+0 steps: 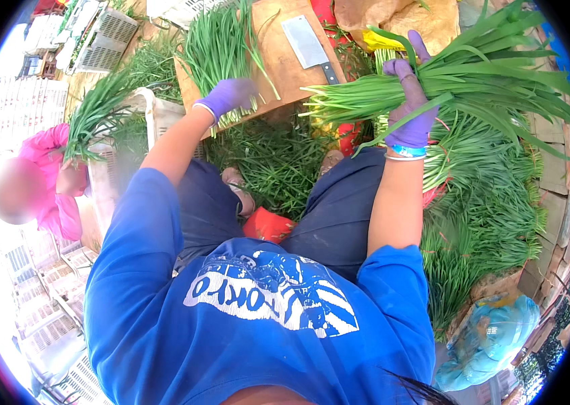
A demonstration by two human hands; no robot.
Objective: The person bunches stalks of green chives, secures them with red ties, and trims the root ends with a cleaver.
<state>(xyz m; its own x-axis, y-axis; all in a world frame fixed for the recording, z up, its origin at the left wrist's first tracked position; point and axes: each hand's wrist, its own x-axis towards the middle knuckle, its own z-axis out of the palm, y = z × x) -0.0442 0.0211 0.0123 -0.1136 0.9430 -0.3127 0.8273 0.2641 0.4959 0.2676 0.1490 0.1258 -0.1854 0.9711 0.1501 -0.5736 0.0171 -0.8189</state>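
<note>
My right hand (409, 101), in a purple glove, grips a thick bunch of garlic chives (480, 77). Its pale stalk ends point left and its green leaves fan out to the right. Over the lower end of a looser pile of garlic chives (221, 47) is my left hand (230, 96), also gloved in purple, its fingers smeared by motion. That pile lies on the left side of a wooden cutting board (273, 50). A cleaver (305, 44) with a black handle rests on the board's right part, touched by neither hand.
Tied bunches of chives (484, 196) are stacked on my right, above a light-blue plastic bag (494, 337). Loose leaves (275, 165) cover the ground between my feet. At left, a person in pink (52, 175) holds chives beside a white crate (163, 118).
</note>
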